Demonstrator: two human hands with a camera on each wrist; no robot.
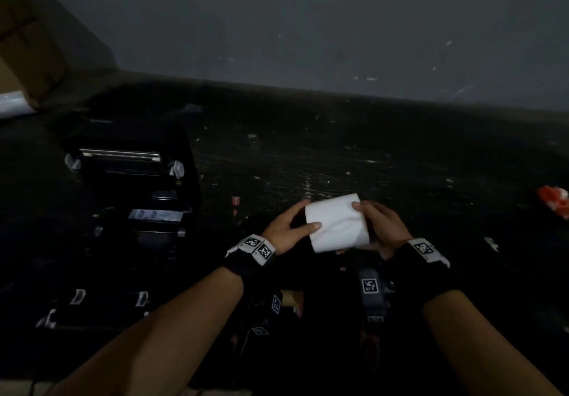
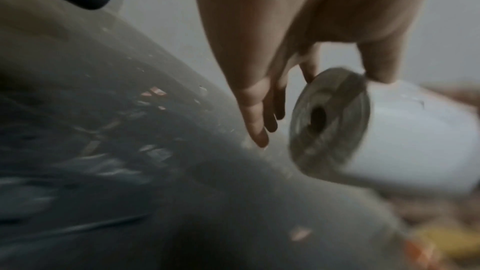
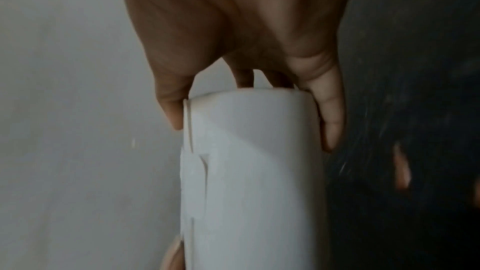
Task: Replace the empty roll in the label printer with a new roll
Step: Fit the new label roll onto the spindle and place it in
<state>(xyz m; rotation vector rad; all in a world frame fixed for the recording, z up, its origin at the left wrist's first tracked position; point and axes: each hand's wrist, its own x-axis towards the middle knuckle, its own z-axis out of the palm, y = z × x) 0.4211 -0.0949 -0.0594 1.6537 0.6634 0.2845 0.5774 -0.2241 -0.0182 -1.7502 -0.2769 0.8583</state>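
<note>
While the wide white paper label roll (image 1: 337,223) is held above the dark scuffed surface (image 1: 354,161), the sensible course is probably to find its loose leading edge (a lifted flap shows in the right wrist view) and face it toward the feed slot before loading. The left hand (image 1: 291,229) pinches the roll's left end, thumb across the front; the right hand (image 1: 380,226) curls around its right end. The open black plastic label printer (image 1: 132,186) stands to the left, apart from both hands.

Head view looks down from above; both wrist views sit close, sharing the white roll (image 1: 337,223).
</note>
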